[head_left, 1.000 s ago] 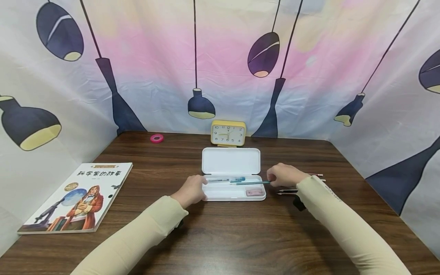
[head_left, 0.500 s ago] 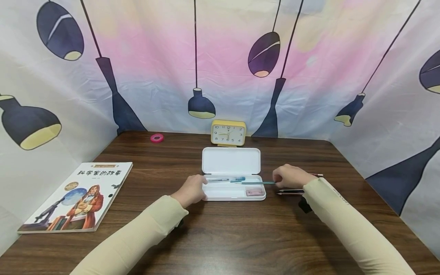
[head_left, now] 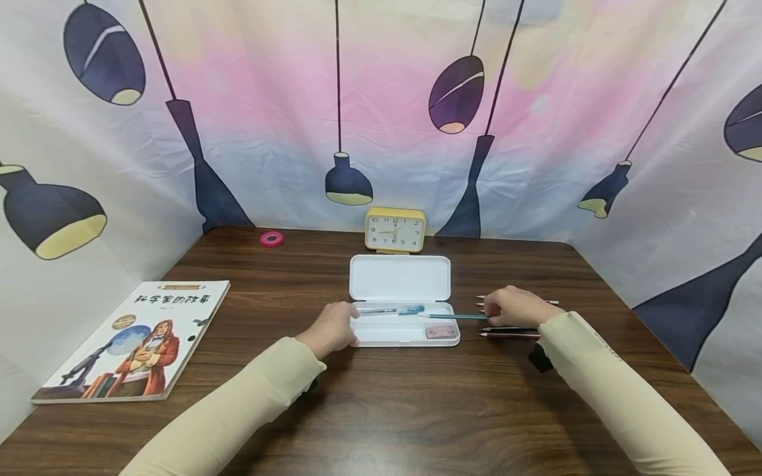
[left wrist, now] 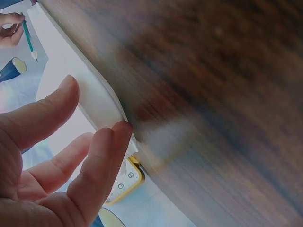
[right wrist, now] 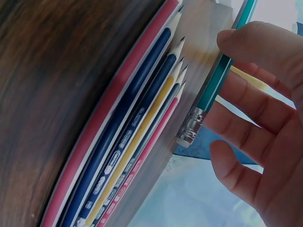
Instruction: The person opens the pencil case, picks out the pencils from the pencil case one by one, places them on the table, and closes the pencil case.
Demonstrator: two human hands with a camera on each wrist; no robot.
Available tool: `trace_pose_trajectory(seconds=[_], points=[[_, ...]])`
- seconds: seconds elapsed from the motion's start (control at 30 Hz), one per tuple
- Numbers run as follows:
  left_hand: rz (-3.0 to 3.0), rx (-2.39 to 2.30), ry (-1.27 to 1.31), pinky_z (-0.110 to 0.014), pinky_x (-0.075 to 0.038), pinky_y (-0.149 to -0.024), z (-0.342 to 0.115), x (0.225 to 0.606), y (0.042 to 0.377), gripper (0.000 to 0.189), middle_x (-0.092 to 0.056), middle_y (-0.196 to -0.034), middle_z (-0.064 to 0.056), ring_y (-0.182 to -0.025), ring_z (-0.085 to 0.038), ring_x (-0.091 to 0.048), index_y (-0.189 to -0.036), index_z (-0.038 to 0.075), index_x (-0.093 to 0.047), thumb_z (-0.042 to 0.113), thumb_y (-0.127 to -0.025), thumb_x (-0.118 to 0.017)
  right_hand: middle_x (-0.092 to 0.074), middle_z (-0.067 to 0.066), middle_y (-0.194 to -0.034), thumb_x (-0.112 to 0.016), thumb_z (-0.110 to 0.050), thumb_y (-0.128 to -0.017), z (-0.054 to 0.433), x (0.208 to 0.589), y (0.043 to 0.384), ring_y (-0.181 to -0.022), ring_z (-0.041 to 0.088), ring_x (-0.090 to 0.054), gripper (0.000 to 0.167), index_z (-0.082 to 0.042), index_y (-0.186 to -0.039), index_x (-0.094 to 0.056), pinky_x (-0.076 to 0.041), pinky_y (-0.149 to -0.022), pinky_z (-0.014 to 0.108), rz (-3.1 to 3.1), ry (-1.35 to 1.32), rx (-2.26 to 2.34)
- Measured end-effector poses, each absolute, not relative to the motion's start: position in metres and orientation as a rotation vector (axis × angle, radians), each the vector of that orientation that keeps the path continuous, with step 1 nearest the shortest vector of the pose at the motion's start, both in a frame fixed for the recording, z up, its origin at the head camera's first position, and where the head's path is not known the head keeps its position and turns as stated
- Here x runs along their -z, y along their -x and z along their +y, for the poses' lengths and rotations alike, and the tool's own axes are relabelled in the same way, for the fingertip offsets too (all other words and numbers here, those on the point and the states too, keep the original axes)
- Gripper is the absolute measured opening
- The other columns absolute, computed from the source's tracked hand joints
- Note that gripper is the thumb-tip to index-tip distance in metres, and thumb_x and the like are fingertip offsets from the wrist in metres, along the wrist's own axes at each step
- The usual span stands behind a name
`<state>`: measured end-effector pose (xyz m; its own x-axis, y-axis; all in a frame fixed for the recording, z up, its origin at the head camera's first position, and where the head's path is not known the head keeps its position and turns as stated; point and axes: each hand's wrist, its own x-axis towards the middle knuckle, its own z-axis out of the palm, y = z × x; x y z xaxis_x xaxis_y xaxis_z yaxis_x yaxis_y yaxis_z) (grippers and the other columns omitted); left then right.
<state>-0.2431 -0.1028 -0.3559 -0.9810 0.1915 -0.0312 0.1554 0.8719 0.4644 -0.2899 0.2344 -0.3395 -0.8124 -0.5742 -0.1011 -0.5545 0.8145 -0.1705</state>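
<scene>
A white pencil case [head_left: 387,337] lies with its lid [head_left: 400,277] raised at the back. Inside are a clear pen with a blue cap [head_left: 411,310] and a pinkish eraser [head_left: 440,331]. My left hand [head_left: 331,328] rests against the case's left end; in the left wrist view its fingers are spread, fingertips touching the white edge. Between thumb and fingers my right hand [head_left: 516,307] pinches a green pencil [head_left: 455,317], its point over the case's right part. The right wrist view shows the pencil's metal-banded eraser end [right wrist: 190,126] beyond the fingers.
Several pencils [right wrist: 125,118] lie side by side on the dark wooden table [head_left: 381,410], partly under my right hand. Behind the case stands a yellow clock [head_left: 395,231]. A pink ring-shaped roll [head_left: 271,239] is at the back left, a book [head_left: 133,344] at the left.
My right hand has moved to the right with the green pencil, drawing its point toward the case's right side. More of the loose pencils show now. My left hand has stayed put.
</scene>
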Motion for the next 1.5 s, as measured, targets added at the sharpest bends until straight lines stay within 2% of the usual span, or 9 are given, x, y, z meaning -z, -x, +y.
trace_pose_trajectory(seconds=[0.27, 0.6, 0.97, 1.5], points=[[2.972, -0.717, -0.286, -0.040, -0.036, -0.089, -0.103, 0.355, 0.242, 0.047, -0.057, -0.106, -0.017, -0.106, -0.033, -0.044, -0.102, -0.003, -0.060, 0.004, -0.059, -0.078, -0.051, -0.008, -0.073, -0.061, -0.010, -0.079, 0.247, 0.342, 0.286, -0.063, 0.008, -0.046, 0.005, -0.012, -0.084, -0.060, -0.040, -0.055, 0.028, 2.844, 0.877, 0.214], [2.972, -0.733, -0.280, -0.041, -0.034, -0.089, -0.103, 0.356, 0.242, 0.047, -0.056, -0.105, -0.017, -0.107, -0.034, -0.044, -0.102, -0.004, -0.059, 0.004, -0.060, -0.077, -0.049, -0.009, -0.069, -0.062, -0.011, -0.079, 0.256, 0.344, 0.282, -0.059, 0.008, -0.043, 0.006, -0.014, -0.077, -0.058, -0.037, -0.051, 0.027, 2.844, 0.880, 0.200], [2.981, -0.731, -0.286, -0.041, -0.035, -0.088, -0.104, 0.358, 0.243, 0.046, -0.057, -0.103, -0.017, -0.106, -0.034, -0.044, -0.101, -0.004, -0.060, 0.004, -0.059, -0.078, -0.048, -0.008, -0.068, -0.061, -0.010, -0.079, 0.271, 0.345, 0.273, -0.058, 0.010, -0.042, 0.007, -0.015, -0.077, -0.057, -0.036, -0.052, 0.030, 2.865, 0.796, 0.223], [2.974, -0.734, -0.282, -0.040, -0.037, -0.087, -0.104, 0.357, 0.242, 0.046, -0.057, -0.103, -0.017, -0.104, -0.033, -0.046, -0.101, -0.004, -0.060, 0.004, -0.060, -0.077, -0.046, -0.007, -0.067, -0.062, -0.006, -0.078, 0.298, 0.349, 0.263, -0.057, 0.009, -0.041, 0.012, -0.015, -0.075, -0.055, -0.035, -0.050, 0.027, 2.864, 0.752, 0.269]])
